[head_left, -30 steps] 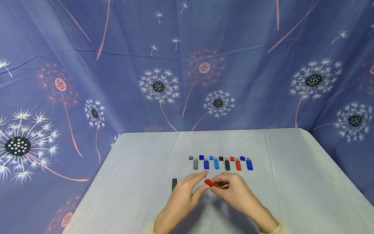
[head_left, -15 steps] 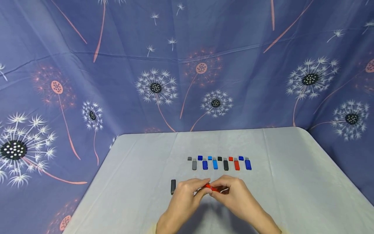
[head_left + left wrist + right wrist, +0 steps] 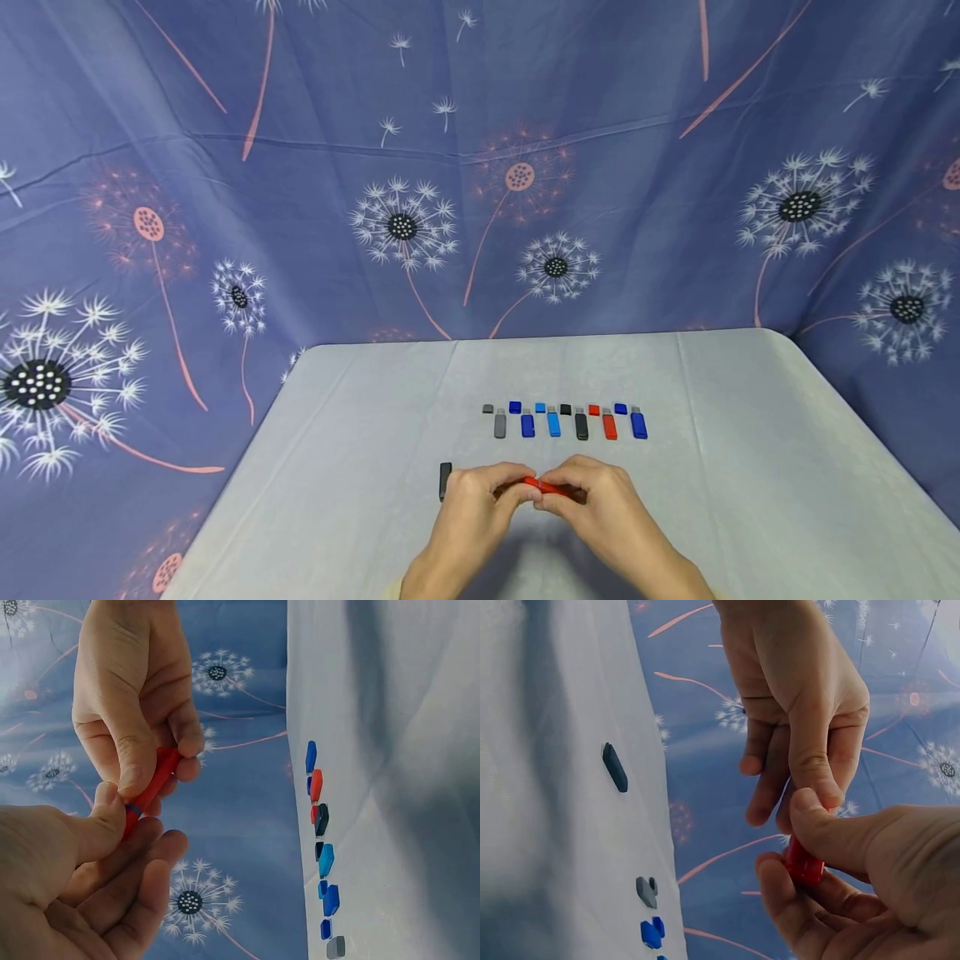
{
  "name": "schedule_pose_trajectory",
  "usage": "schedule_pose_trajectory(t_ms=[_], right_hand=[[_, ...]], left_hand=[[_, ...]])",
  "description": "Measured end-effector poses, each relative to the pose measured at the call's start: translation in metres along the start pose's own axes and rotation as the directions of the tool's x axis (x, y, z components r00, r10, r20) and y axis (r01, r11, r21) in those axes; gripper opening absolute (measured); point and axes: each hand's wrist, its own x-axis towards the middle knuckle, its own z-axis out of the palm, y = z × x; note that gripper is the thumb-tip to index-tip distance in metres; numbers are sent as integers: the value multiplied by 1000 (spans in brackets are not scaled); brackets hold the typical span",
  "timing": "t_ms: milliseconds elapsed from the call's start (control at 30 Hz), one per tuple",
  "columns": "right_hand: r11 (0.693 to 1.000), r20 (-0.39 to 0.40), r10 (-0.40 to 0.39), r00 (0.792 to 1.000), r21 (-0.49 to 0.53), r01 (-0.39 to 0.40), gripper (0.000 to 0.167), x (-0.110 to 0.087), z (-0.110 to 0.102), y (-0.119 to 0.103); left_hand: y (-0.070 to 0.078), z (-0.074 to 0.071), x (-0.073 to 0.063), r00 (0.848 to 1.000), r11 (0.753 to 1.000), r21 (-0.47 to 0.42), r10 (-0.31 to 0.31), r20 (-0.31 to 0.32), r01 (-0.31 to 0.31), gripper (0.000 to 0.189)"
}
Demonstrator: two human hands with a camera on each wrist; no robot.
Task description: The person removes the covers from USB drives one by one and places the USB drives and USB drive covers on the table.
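Over the near part of the table, both hands hold one red USB stick (image 3: 551, 487). My left hand (image 3: 474, 508) pinches its left end between thumb and fingers. The other end is gripped by my right hand (image 3: 603, 504), whose thumb tip meets the left thumb. In the left wrist view a narrow bluish band crosses the red USB stick (image 3: 154, 784) between the thumbs. The right wrist view shows a glossy red end of the stick (image 3: 806, 864) among the right fingers. Much of the stick is hidden by fingers. A black USB stick (image 3: 446, 479) lies on the table beside the left hand.
Beyond the hands, several uncapped USB sticks lie in a row, including a grey one (image 3: 500, 424), a red one (image 3: 610, 425) and a blue one (image 3: 639, 423). Each has its small cap behind it, like the grey cap (image 3: 488, 408). Patterned blue cloth (image 3: 480, 250) hangs behind the table.
The left hand, which was open beside the red stick, has come in and now pinches its left end. Both hands have drawn together and slightly nearer the body.
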Motion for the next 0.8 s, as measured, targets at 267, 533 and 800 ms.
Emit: schedule_pose_trajectory(t_ms=[267,533,800], right_hand=[[998,3,-61,998,-31,61,6,-1,-2,-1],[975,1,-217,976,-46,217,4,0,-5,2],[965,36,-257,966,-52,259,8,-2,-10,2]], left_hand=[[0,-2,-1,999,998,32,50,20,-51,28],[4,-3,-1,999,999,26,21,41,-23,19],[3,-5,-3,996,999,16,36,81,-37,21]])
